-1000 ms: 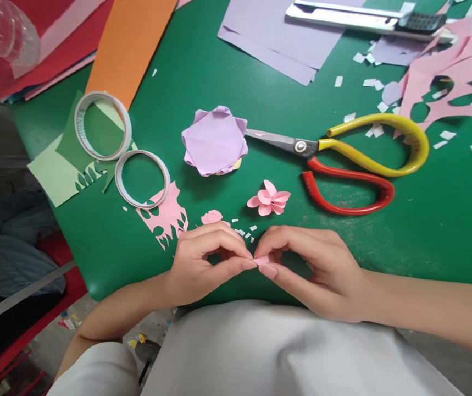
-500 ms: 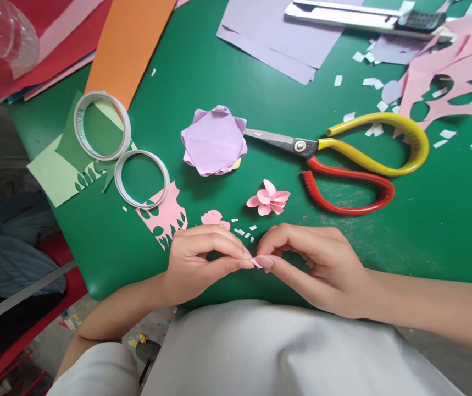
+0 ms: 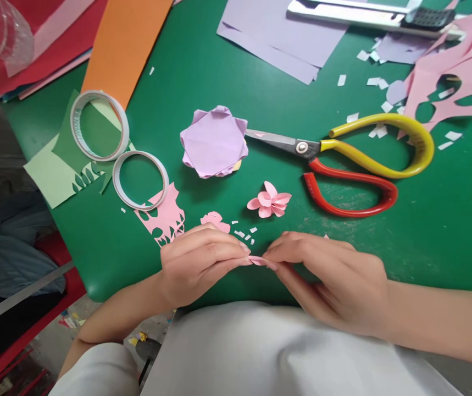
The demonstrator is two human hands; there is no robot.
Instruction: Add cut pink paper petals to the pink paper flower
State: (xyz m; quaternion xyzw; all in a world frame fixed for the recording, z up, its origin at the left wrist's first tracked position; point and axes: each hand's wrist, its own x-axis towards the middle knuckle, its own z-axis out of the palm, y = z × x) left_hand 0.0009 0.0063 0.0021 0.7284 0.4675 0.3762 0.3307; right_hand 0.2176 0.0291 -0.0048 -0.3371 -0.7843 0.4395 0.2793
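Observation:
Between my two hands, near the table's front edge, is a small pink paper petal (image 3: 257, 260). My left hand (image 3: 200, 267) pinches its left end between thumb and fingertips. At the other end my right hand (image 3: 334, 278) is closed on it, thumb against forefinger. Just beyond the hands lies a pink paper flower (image 3: 269, 200) with several petals. Flat pink paper pieces (image 3: 215, 221) sit past my left hand, partly hidden by it. Tiny white bits (image 3: 242, 235) are scattered between these and the flower.
Scissors (image 3: 301, 147) with yellow and red handles touch or nearly touch a folded purple paper shape (image 3: 214, 143). Two tape rolls (image 3: 125, 124) lie left, over green paper (image 3: 50, 170). A box cutter (image 3: 351, 15) rests on purple sheets (image 3: 268, 38); pink offcuts (image 3: 429, 71) lie right.
My right hand has shifted right and turned, its fingertips farther from the left ones. More of the pink petal shows between them. The view has moved slightly.

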